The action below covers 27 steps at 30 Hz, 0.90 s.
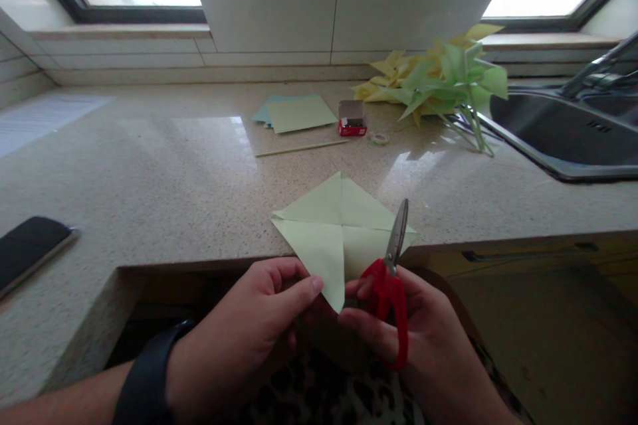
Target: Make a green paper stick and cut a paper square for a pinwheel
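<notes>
A pale green square of paper (pixel 319 246), slit from its corners toward the centre, is held corner-down over the counter's front edge. My left hand (pixel 269 305) pinches its lower left side between thumb and fingers. In my right hand (pixel 423 325) a pair of scissors (pixel 393 285) with red handles hangs, its blades together and pointing up. The thumb and forefinger of that same hand are at the paper's bottom corner; whether they grip it I cannot tell.
Behind lie paper sheets (pixel 302 113), a thin stick (pixel 302 149), a small red box (pixel 352 119) and a tape roll (pixel 379 137). Paper pinwheels (pixel 438 76) rest near the sink (pixel 563 129). A dark phone (pixel 34 246) lies at the left. The counter's front edge (pixel 209 262) runs below the paper.
</notes>
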Motion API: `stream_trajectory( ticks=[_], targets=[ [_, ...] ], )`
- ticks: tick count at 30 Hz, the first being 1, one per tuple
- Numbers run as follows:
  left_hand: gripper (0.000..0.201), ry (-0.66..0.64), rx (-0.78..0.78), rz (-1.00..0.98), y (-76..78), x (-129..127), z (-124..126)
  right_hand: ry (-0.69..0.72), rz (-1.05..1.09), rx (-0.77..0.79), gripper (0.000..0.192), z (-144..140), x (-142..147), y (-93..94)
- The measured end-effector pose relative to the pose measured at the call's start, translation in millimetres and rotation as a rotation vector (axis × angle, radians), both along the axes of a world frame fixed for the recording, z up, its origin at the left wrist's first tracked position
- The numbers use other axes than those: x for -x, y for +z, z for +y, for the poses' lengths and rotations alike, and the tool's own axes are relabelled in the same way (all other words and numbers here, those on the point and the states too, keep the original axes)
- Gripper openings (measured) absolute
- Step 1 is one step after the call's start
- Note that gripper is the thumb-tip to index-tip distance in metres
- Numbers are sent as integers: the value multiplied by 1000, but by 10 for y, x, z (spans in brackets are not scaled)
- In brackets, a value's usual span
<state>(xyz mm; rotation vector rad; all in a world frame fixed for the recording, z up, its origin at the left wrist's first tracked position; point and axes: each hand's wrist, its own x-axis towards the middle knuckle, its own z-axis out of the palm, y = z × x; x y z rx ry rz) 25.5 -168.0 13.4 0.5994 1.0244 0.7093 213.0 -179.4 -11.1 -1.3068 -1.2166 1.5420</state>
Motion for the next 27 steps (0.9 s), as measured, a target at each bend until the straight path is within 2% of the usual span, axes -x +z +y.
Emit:
stream_trajectory(
  ticks=[8,18,21,27],
  targets=[
    [26,-37,-48,48,-130,35,-43,6,64,55,29,55,35,56],
    [24,-71,-123,244,-1,34,7,-34,132,141,27,52,73,121],
    [22,-62,-120,197,-38,39,-6,-54,146,121,25,51,88,110],
    [25,-29,-52,-30,-107,16,-60,-66,158,100,22,41,105,101]
  ],
)
